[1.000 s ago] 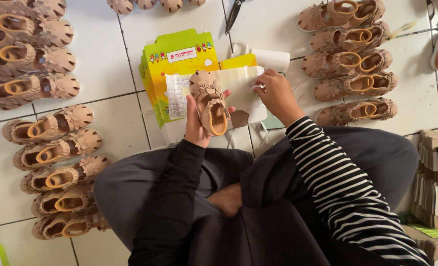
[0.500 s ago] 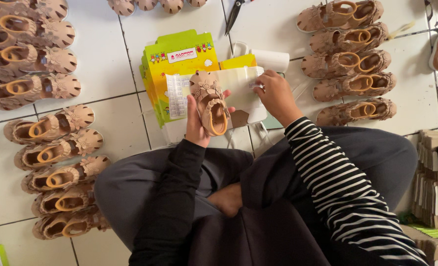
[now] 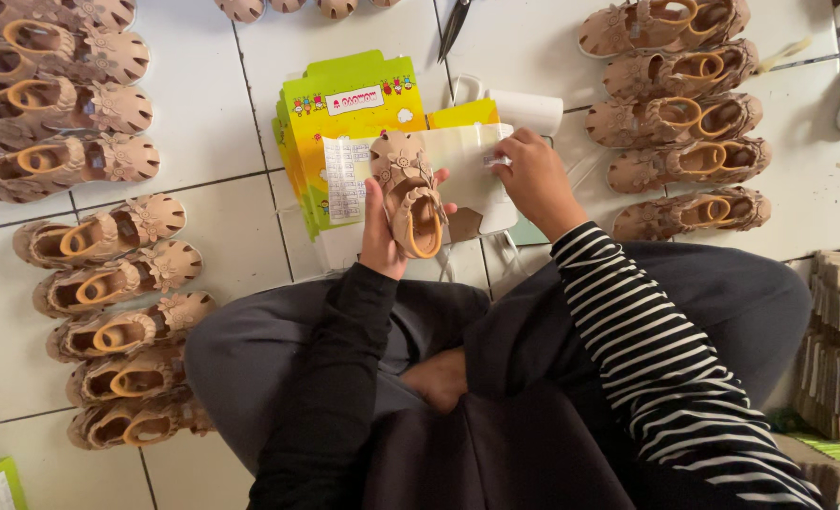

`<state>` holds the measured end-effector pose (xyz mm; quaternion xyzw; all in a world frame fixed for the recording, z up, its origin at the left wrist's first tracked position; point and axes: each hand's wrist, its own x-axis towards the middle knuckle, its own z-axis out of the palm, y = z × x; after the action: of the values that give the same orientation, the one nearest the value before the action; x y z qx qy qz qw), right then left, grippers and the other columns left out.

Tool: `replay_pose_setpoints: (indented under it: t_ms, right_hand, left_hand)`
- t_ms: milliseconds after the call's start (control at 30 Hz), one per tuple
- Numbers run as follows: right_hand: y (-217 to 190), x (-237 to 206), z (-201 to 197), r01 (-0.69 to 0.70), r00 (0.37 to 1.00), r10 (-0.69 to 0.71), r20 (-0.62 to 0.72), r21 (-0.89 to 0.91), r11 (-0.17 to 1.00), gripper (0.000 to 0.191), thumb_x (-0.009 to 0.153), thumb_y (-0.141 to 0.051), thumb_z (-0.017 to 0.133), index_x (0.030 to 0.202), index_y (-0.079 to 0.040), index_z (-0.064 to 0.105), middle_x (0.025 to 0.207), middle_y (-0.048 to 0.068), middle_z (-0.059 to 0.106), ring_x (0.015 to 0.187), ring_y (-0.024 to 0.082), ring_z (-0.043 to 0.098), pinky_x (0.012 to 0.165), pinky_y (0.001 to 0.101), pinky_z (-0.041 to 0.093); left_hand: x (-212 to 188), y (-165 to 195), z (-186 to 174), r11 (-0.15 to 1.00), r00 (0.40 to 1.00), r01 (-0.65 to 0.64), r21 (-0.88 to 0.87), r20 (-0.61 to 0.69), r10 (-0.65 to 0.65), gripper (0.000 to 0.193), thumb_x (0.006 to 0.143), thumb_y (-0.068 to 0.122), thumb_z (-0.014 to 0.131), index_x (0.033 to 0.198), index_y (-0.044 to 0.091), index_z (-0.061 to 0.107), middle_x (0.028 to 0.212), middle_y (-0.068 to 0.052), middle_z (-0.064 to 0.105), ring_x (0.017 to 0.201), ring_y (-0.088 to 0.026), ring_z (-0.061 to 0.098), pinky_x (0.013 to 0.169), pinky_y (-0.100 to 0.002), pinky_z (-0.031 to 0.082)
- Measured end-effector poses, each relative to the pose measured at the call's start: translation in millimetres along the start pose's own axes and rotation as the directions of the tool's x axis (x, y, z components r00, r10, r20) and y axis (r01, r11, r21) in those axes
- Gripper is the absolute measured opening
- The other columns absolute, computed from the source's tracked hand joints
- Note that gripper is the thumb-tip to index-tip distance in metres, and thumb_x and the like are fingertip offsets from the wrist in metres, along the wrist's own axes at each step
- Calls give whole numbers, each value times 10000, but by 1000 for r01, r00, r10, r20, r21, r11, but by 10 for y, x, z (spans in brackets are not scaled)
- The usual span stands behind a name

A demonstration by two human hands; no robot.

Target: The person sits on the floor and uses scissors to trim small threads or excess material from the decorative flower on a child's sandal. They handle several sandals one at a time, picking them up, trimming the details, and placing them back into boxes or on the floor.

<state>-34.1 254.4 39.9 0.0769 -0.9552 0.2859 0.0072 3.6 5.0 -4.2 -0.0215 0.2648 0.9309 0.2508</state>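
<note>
Upright in the left hand (image 3: 382,236): 1 tan sandal (image 3: 410,194), long axis pointing away from the body.
Fingers wrap its heel end; the right hand (image 3: 533,179), just beside it, pinches a small sticker (image 3: 497,161) over the label sheet (image 3: 349,179).

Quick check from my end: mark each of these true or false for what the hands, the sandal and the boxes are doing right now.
1. The left hand holds a tan sandal. True.
2. The right hand holds scissors. False: it touches a white sheet; the scissors lie apart on the floor.
3. Flat yellow-green boxes lie under the sheet. True.
4. The sandals on the floor are black. False: the rows of sandals are tan.
</note>
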Motion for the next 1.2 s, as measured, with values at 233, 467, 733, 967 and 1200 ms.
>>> replay_pose_setpoints:
  t_ms: [233, 467, 733, 967, 1200]
  right_hand:
    - [-4, -8, 11, 5, 1000, -5, -14, -23, 1000, 151, 877, -126, 736, 994, -33, 725, 1055, 133, 659, 986, 360, 633, 845, 469, 511]
    - [-18, -11, 18, 4, 1000, -4, -4, -50, 999, 126, 877, -117, 732, 970, -33, 719, 1065, 136, 657, 1002, 368, 623, 849, 476, 505]
    - [4, -3, 19, -16, 1000, 17, 19, -48, 999, 167, 875, -125, 738, 977, -9, 675, 1077, 139, 651, 1004, 364, 629, 851, 468, 509]
    - [20, -16, 39, 10, 1000, -11, -28, -39, 999, 188, 864, -120, 737, 1029, -31, 749, 1056, 131, 680, 944, 349, 654, 829, 460, 521]
    - [50, -23, 70, -9, 1000, 9, -20, -38, 999, 136, 873, -135, 739, 968, -40, 719, 1081, 137, 679, 1000, 358, 637, 864, 463, 510]
  left_hand:
    - [10, 19, 43, 1000, 1000, -14, 16, 0, 14, 930, 985, 764, 350, 1551, 30, 416, 1510, -213, 542, 1054, -327, 721, 790, -375, 634]
    - [11, 21, 62, 1000, 1000, -8, 25, 5, 8, 942, 987, 763, 352, 1540, 4, 425, 1505, -196, 544, 1052, -317, 722, 788, -380, 640]
    - [5, 29, 87, 998, 999, -32, 56, 4, 32, 932, 990, 757, 358, 1538, 5, 418, 1466, -207, 567, 1030, -312, 726, 771, -382, 640]
    - [13, 18, 86, 998, 1000, -25, 63, 8, 24, 945, 985, 765, 347, 1548, 10, 414, 1469, -199, 570, 1030, -310, 727, 787, -373, 641]
    - [33, 9, 46, 999, 1000, 12, 42, -4, -12, 945, 976, 772, 328, 1531, 13, 419, 1472, -183, 568, 1032, -320, 728, 819, -386, 636]
